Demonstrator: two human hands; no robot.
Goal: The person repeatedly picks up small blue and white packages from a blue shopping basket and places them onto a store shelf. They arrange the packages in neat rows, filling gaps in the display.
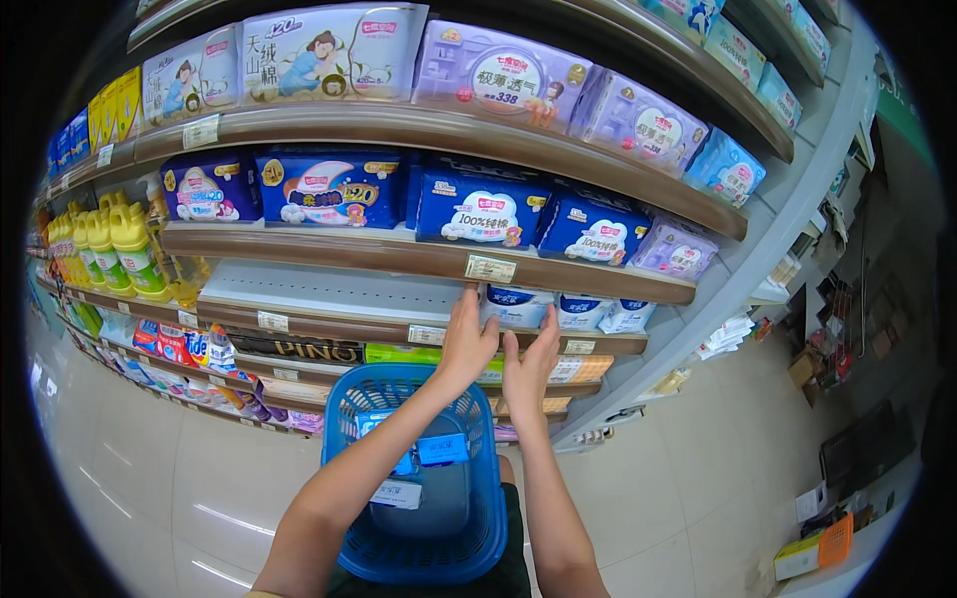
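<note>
A blue-and-white soft pack [516, 305] sits at the left end of a short row on the shelf in front of me. My left hand [467, 339] is at its left side, fingers stretched upward and thumb near the lower corner. At its right lower corner is a fingertip of my right hand [530, 364]; that thumb stands apart, below the shelf edge. Both hands are open, and the fingers frame the pack without closing round it. Below my forearms is a blue plastic basket [491, 498] with several small blue and white packs [443, 449] inside.
Similar packs [583, 311] continue the row rightward, under a low upper shelf edge [399, 251]. Higher shelves carry dark blue packs [488, 204] and purple packs [503, 78]. Yellow jugs [138, 249] stand at the left. A grey shelf upright [718, 309] bounds the right side.
</note>
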